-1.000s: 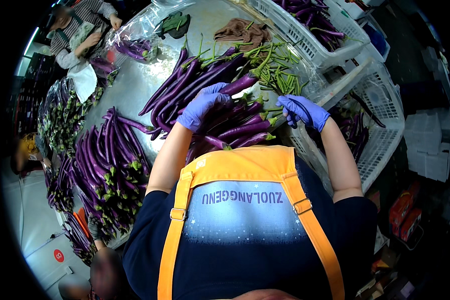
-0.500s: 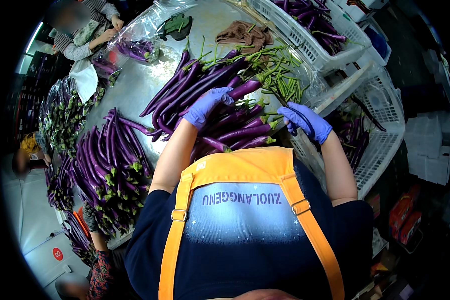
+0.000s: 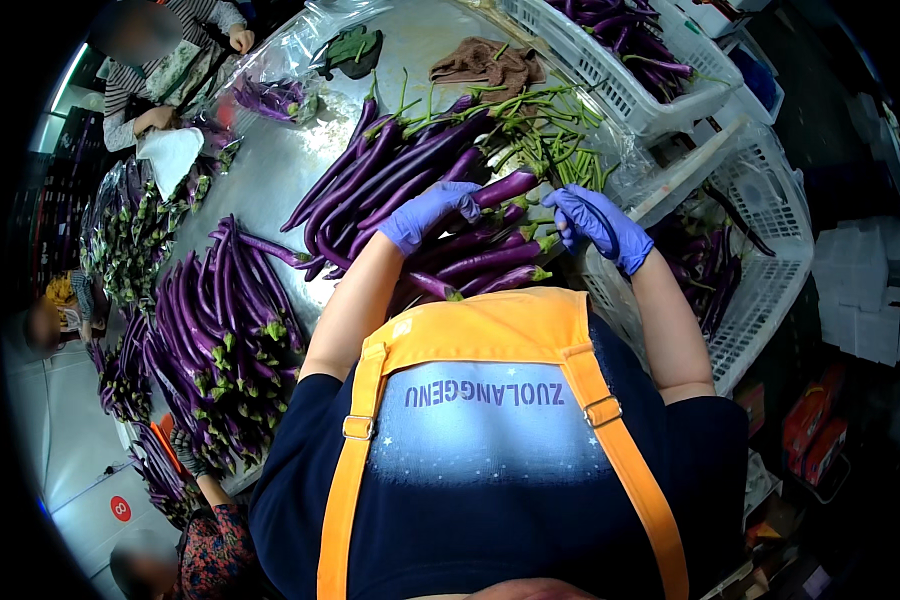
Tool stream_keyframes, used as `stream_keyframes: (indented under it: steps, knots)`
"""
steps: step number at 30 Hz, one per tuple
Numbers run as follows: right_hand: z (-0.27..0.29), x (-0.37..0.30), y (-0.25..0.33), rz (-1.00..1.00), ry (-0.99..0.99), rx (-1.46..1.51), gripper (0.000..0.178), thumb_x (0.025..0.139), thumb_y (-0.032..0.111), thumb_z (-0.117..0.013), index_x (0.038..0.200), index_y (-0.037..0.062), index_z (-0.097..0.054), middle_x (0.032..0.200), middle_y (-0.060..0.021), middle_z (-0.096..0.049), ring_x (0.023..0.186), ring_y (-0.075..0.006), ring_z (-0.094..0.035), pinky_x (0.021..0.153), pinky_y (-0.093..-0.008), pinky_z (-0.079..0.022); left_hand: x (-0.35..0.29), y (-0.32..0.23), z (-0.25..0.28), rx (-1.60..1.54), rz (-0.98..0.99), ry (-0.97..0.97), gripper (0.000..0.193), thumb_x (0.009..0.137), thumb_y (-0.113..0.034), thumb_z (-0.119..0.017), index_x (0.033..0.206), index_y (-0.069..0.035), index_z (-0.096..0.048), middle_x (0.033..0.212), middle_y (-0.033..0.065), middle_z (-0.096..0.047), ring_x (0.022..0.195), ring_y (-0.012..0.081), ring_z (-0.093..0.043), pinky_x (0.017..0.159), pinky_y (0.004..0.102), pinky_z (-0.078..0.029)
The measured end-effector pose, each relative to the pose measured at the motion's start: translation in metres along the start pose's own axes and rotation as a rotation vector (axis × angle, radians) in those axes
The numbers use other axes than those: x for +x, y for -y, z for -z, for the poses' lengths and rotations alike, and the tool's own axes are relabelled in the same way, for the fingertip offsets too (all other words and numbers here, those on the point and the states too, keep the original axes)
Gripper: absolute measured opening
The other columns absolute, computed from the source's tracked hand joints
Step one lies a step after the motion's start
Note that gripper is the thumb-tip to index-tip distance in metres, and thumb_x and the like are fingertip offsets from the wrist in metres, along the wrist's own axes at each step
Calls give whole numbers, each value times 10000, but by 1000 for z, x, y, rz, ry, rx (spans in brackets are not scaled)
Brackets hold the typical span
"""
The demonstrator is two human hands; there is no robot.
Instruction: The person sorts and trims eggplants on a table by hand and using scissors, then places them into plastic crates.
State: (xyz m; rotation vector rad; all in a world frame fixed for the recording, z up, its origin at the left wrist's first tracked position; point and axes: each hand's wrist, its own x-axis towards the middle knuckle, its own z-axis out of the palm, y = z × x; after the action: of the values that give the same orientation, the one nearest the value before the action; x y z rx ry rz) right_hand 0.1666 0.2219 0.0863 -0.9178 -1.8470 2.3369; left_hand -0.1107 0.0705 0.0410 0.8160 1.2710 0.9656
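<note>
My left hand (image 3: 432,215), in a purple glove, is closed around a long purple eggplant (image 3: 508,187), its stem end pointing right. Just beyond that end my right hand (image 3: 602,226), gloved alike, is closed on dark loop-handled scissors (image 3: 607,222); their blades are mostly hidden. Under and beyond my left hand lies a heap of eggplants (image 3: 400,165), several stems pointing away or right. Cut green stems (image 3: 555,140) are piled beyond my right hand. More eggplants (image 3: 495,262) lie between my forearms, close to my orange apron.
A white crate (image 3: 635,110) of eggplants stands far right, another crate (image 3: 770,290) nearer right. A brown cloth (image 3: 485,65) and green glove (image 3: 355,50) lie on the metal table (image 3: 260,185). Stacked eggplants (image 3: 215,330) fill the left; two co-workers (image 3: 160,90) (image 3: 210,540) are beside it.
My left hand has moved slightly right with the eggplant. My right hand has shifted a little left and away, closer to its stem end. The far-left co-worker's hands have moved apart.
</note>
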Motion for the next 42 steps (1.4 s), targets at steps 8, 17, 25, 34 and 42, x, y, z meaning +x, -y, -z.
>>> stream_keyframes:
  steps: [8, 17, 25, 34, 42]
  knots:
    - [2, -1, -11, 24, -256, -313, 418, 1038, 431, -607, 924, 33, -665, 596, 25, -508, 474, -80, -478, 458, -254, -385, -11, 5, 6, 1160, -357, -728, 305, 958, -339, -651, 1104, -80, -721, 1075, 163, -696, 978, 377, -662, 878, 440, -530]
    - [4, 8, -10, -17, -302, -19, 369, 1041, 403, -616, 1005, 38, -657, 651, 15, -532, 515, -88, -498, 483, -259, -402, -9, 1, 5, 1285, -392, -557, 219, 875, -322, -725, 938, -112, -736, 991, 151, -680, 935, 379, -645, 811, 473, -520]
    - [6, 14, 0, 192, -301, -755, 455, 1000, 460, -639, 957, 7, -643, 839, -202, -675, 787, -337, -672, 736, -417, -517, 19, -5, 27, 1320, -200, -841, 392, 810, -294, -776, 1149, -121, -681, 1127, 142, -665, 988, 359, -653, 847, 453, -529]
    - [2, 17, 29, 80, -443, -1064, 652, 903, 668, -638, 1047, 32, -638, 1038, -248, -703, 1003, -452, -663, 870, -493, -517, -42, -31, -16, 985, -316, -663, 396, 834, -263, -788, 1177, -74, -730, 1072, 125, -632, 916, 274, -662, 819, 357, -534]
    - [1, 28, 26, 156, -396, -1085, 594, 914, 597, -677, 1076, 27, -632, 1003, -252, -698, 977, -464, -657, 844, -501, -520, -56, -24, -16, 1059, -441, -680, 397, 798, -234, -795, 1164, -91, -736, 990, 120, -612, 835, 297, -658, 756, 380, -546]
